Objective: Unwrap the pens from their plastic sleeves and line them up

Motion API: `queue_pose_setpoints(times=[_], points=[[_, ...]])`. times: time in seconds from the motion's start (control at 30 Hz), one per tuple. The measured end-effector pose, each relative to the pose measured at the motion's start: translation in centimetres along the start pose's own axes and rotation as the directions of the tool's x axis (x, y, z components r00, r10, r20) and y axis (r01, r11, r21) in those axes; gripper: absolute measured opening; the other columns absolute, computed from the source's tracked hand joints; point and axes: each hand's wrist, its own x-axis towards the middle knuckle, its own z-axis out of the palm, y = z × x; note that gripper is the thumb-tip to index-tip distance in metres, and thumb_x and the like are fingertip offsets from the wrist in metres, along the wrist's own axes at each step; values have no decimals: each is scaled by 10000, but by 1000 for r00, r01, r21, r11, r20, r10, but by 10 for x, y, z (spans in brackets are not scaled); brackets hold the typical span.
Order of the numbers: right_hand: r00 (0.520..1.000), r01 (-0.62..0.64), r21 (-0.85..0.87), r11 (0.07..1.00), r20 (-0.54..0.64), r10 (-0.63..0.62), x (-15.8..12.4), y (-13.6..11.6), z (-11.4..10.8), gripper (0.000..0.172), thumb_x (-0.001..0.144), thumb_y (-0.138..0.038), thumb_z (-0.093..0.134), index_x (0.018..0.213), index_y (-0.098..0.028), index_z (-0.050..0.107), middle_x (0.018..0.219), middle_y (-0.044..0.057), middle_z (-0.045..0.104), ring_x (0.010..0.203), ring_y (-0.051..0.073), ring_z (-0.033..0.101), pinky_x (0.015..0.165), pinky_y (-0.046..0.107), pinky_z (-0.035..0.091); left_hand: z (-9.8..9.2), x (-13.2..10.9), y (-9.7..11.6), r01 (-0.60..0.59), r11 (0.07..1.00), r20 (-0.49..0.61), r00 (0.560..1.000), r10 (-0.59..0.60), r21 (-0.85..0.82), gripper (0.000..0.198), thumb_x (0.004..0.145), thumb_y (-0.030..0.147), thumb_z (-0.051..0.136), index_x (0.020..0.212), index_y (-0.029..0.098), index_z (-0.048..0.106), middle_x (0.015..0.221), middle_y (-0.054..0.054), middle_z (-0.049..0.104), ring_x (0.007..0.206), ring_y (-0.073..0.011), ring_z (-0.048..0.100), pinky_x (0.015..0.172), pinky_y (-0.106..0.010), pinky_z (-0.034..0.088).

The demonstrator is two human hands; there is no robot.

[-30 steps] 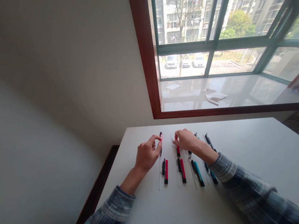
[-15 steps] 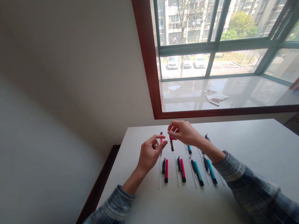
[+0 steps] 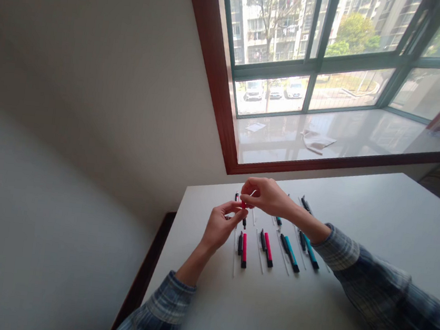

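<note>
Red-and-black pen piece (image 3: 244,223) was over the counter (image 3: 266,313) | left hand (image 3: 217,225): fingers basically pinched around it | right hand (image 3: 266,194): fingers nipped its top end too

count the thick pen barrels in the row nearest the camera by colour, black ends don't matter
Pink barrels: 2
Teal barrels: 2
Total: 4
</note>
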Motion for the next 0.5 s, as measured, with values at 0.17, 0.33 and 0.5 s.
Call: queue_pose_setpoints(times=[0.17,0.33,0.5], points=[[998,70,-72,995,9,-70,3,12,-13,166,909,-331,728,975,-180,706,851,46,790,755,172,740,665,264,556,-2,0,-5,-6,1000,-136,991,7,7,320,882,443,715,1021,163,786,946,-84,781,909,-232,724,778,-307,553],[958,155,-454,877,285,-22,1,18,-24,20,849,-177,769,843,-189,785,824,37,790,753,175,707,657,262,479,-3,-1,-5,-37,996,-214,975,53,79,310,912,432,651,1032,181,789,980,-71,782,884,-217,719,726,-285,539],[928,148,-526,838,366,66,-1,19,-20,66,821,-135,779,826,-191,814,816,39,799,703,168,695,616,255,459,-1,-1,-2,-46,994,-220,973,66,98,298,914,419,636,1004,174,778,927,-60,771,874,-210,704,703,-273,524]])
